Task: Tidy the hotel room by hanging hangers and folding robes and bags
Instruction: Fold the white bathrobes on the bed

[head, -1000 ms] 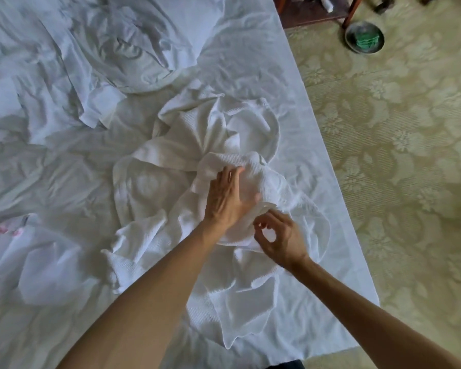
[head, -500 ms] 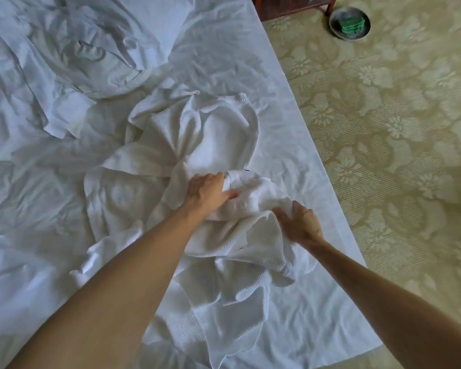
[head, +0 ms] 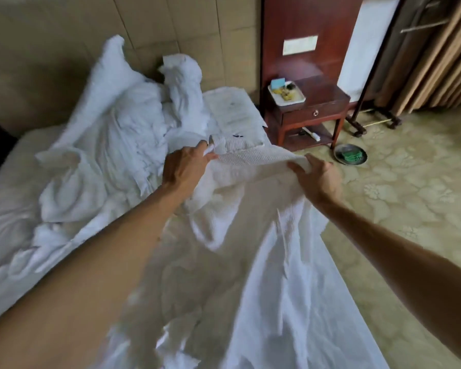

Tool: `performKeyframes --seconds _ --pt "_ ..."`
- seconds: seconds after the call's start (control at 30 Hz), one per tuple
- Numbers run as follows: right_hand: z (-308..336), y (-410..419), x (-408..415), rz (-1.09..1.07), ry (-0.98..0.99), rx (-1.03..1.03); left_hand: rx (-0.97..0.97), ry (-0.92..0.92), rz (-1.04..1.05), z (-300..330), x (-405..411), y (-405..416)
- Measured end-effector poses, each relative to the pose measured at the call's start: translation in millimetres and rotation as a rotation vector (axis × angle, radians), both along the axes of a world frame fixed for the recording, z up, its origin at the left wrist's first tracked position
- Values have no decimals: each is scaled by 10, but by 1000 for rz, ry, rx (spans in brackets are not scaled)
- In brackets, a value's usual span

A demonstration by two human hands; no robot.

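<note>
You face a beige panelled wall [head: 171, 22] behind the bed [head: 16, 187]. To your right a dark red wooden nightstand [head: 314, 113] stands on floral patterned carpet [head: 410, 198], near tan curtains [head: 442, 57].

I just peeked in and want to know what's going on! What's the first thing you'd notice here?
Two bare arms reach out over the bed: the left hand and right hand each grip the top edge of a white waffle robe, held up so it hangs down in the middle. Behind it lies a rumpled heap of white bedding. To the right stands a dark red nightstand with a small tray on top.
</note>
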State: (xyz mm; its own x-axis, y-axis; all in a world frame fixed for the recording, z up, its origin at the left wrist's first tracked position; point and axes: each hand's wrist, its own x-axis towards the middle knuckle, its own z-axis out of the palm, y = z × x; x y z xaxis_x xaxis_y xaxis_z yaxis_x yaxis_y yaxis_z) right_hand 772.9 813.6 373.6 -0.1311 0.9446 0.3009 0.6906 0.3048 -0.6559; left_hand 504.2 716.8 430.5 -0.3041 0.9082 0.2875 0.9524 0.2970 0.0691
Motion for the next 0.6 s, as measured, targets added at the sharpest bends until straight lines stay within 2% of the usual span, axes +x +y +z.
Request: performKeyframes --seconds 0.17,0.3,0.47,0.6 --pt "1739 65 -455 4 136 230 212 55 88 1829 -365 -59" --pt "2836 17 -586 27 210 348 377 136 109 2904 -505 -266" --pt "3671 -121 -681 16 229 425 451 330 97 3760 -591 -608" --pt "4093 -230 -765 6 230 485 526 383 92 4175 -636 -761"
